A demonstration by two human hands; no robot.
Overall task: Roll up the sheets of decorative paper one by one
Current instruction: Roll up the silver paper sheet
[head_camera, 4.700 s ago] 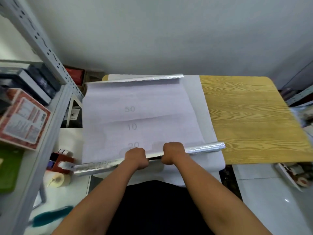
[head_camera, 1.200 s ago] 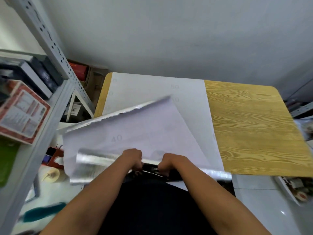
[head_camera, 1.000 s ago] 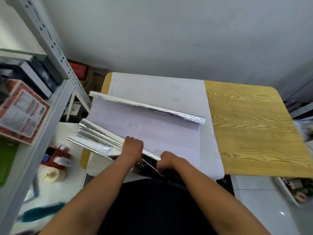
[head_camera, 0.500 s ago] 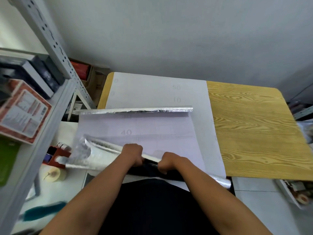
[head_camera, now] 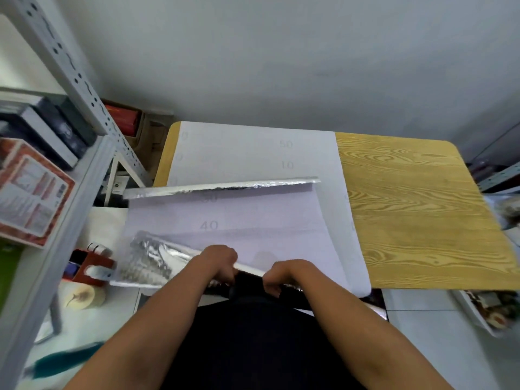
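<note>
As winding neared midway, gripped crinkled silver-foil decorative sheet (head_camera: pixel 225 220) in left hand (head_camera: pixel 218 261) and right hand (head_camera: pixel 284 274) at desk (head_camera: pixel 422 220) edge, keeping roll tight.

The top sheet (head_camera: pixel 225 220) lay white backing up, w/ faint printed numbers – "40" near its middle. Its far edge curled over, showing a silver foil strip. Its near end was partly rolled into a crinkled silver tube (head_camera: pixel 149 263), flared wide at the left. A 2nd white sheet (head_camera: pixel 253 147) lay flat beneath on the wood-grain table (head_camera: pixel 422 206) – marked "50" and "10".
</note>
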